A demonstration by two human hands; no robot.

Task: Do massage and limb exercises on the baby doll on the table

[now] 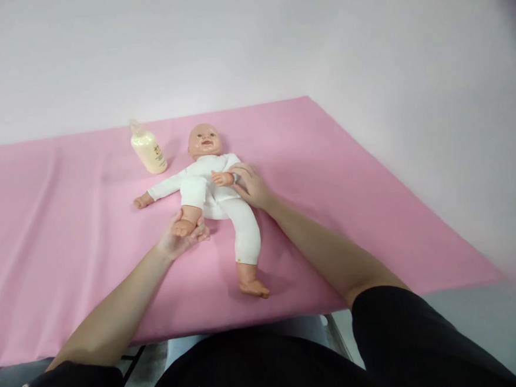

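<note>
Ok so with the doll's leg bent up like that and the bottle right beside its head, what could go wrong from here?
1. The left hand cups only the foot of the doll; the bent leg could slip out and drop back onto the pink sheet.
2. The right hand rests lightly at the doll's arm, so the body might slide or twist.
3. The bottle stands close to the doll's head; a shifted doll could tip it.

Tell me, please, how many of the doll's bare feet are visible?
2: one foot cupped in the left hand, the other foot lying on the pink sheet nearest the camera.
</note>
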